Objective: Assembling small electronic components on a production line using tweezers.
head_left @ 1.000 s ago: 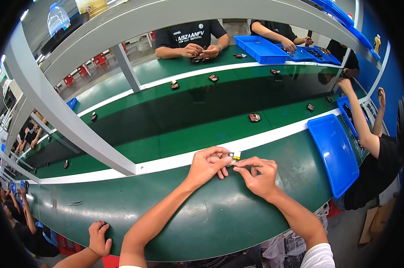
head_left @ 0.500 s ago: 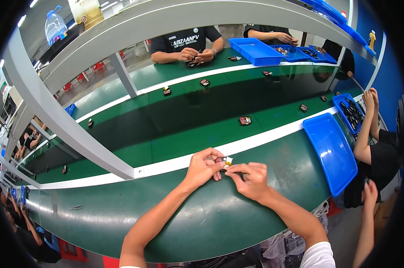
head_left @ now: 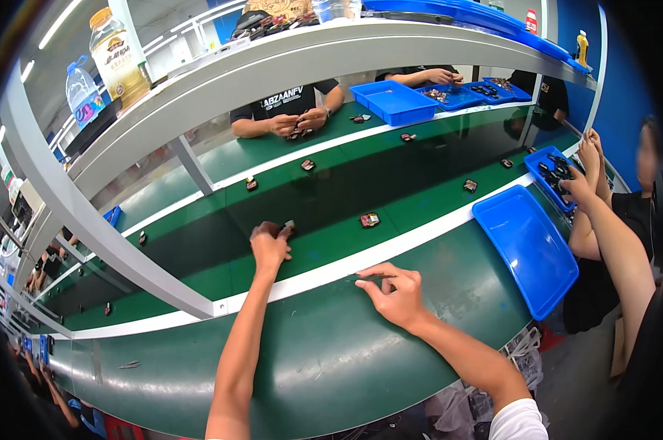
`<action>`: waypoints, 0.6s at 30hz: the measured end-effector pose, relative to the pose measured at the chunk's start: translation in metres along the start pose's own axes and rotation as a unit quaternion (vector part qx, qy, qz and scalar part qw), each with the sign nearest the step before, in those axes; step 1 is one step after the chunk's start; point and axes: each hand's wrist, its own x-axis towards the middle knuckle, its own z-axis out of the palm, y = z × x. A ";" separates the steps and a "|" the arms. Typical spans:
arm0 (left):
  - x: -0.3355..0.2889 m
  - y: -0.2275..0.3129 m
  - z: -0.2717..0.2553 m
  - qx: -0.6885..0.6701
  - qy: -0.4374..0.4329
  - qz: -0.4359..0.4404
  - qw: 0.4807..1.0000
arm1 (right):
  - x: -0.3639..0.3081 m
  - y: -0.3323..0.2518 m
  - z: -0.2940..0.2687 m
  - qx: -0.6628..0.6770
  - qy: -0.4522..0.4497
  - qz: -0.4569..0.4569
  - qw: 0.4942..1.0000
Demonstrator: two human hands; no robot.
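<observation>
My left hand (head_left: 270, 248) reaches over the rail onto the green belt, its fingers closed around a small electronic part (head_left: 290, 224). Only the part's pale, yellowish tab shows beyond the fingertips; the rest is hidden. Over the near green worktop, my right hand (head_left: 397, 295) pinches thin, dark tweezers (head_left: 378, 276), tips pointing left. On the belt to the right of my left hand lies a small dark module (head_left: 370, 220) with red and pale patches. A similar module (head_left: 251, 184) sits farther back.
A blue tray (head_left: 526, 249) stands on the worktop at right, beside a blue bin (head_left: 551, 172) of black parts where co-workers' hands reach. Other tweezers (head_left: 130, 364) lie at left. A grey post (head_left: 119, 235) rises beside my left arm. Across the belt, a person handles parts.
My left hand has carried the small electronic part away from my right hand, forward and left onto the belt. My right hand stays over the worktop. A co-worker's arm now reaches into the bin.
</observation>
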 end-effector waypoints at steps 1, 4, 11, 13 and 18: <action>0.003 -0.005 -0.001 0.001 0.002 0.003 1.000 | 0.001 -0.003 0.001 0.002 -0.003 -0.002 1.000; 0.005 0.000 0.006 0.315 0.226 0.137 0.911 | 0.001 -0.006 0.000 0.003 -0.009 0.002 1.000; 0.008 0.051 0.084 -0.024 -0.129 0.058 0.990 | -0.003 -0.008 -0.003 -0.016 -0.032 -0.001 0.999; 0.010 0.059 0.100 -0.050 -0.156 0.012 0.986 | -0.003 -0.009 -0.001 -0.014 -0.034 -0.006 0.999; 0.014 0.059 0.123 0.013 -0.162 -0.047 0.986 | -0.005 -0.008 0.002 -0.010 -0.045 0.000 0.999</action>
